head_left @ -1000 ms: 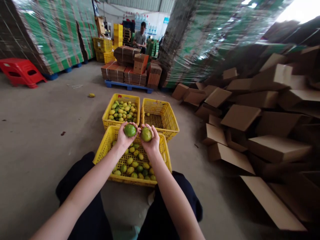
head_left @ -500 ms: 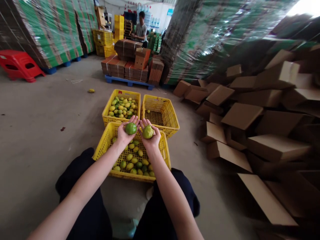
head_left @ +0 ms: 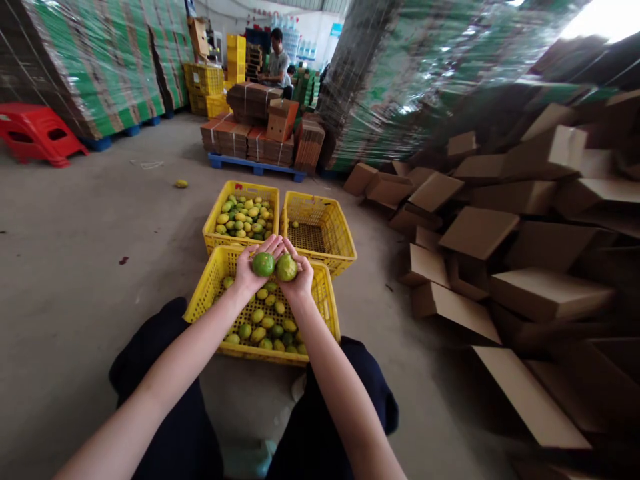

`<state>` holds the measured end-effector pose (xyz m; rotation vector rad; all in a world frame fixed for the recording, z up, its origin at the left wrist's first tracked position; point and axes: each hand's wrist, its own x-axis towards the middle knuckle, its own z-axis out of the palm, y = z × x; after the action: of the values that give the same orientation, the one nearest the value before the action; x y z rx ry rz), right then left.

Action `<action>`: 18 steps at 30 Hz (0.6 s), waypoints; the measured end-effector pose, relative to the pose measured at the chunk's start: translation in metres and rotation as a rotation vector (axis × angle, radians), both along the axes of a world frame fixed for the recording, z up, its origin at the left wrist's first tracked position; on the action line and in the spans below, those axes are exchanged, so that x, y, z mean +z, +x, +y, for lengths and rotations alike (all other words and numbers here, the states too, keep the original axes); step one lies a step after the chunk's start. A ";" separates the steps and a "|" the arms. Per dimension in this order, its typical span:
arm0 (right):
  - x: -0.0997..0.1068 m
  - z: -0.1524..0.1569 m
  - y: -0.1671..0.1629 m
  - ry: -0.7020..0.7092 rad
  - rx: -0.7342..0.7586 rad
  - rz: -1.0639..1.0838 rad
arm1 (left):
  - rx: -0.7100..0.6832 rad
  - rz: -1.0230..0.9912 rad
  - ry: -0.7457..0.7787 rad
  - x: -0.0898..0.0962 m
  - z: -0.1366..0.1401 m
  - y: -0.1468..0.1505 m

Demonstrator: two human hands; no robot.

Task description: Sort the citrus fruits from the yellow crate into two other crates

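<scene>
Left hand: ours (head_left: 246, 273), palm up and cupped around a green fruit (head_left: 263, 264), fingertips reaching past it.
Right hand: ours (head_left: 302, 277), curled under a yellow-green fruit (head_left: 287, 268), thumb along its right side.
Fruit pair: side by side above the far part of the near crate (head_left: 329, 307); they look to be touching, though our view is too small to be certain.
Near crate: yellow, between our knees, with loose green and yellow fruit (head_left: 265, 323) scattered over its floor.
Far left crate: yellow (head_left: 215, 241), just beyond the near one, heaped with similar fruit.
Far right crate: yellow (head_left: 340, 233), beside it, its few visible fruits (head_left: 295, 225) toward the left.
Floor: we see one yellow fruit (head_left: 181, 184) far left, and a red stool (head_left: 40, 130) farther left.
Right side: piled cardboard boxes (head_left: 480, 233).
Far end: a co-worker (head_left: 277, 63) behind bundled cartons (head_left: 235, 137) on a blue pallet (head_left: 257, 169).
</scene>
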<state>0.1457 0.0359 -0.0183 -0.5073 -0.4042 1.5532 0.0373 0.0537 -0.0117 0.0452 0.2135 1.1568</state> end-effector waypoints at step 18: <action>0.001 0.000 0.001 -0.107 -0.042 0.075 | -0.112 0.132 -0.003 0.010 -0.004 0.001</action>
<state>0.1471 0.0357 -0.0173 -0.5353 -0.2529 1.5541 0.0388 0.0497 -0.0013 0.1301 0.3258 1.0432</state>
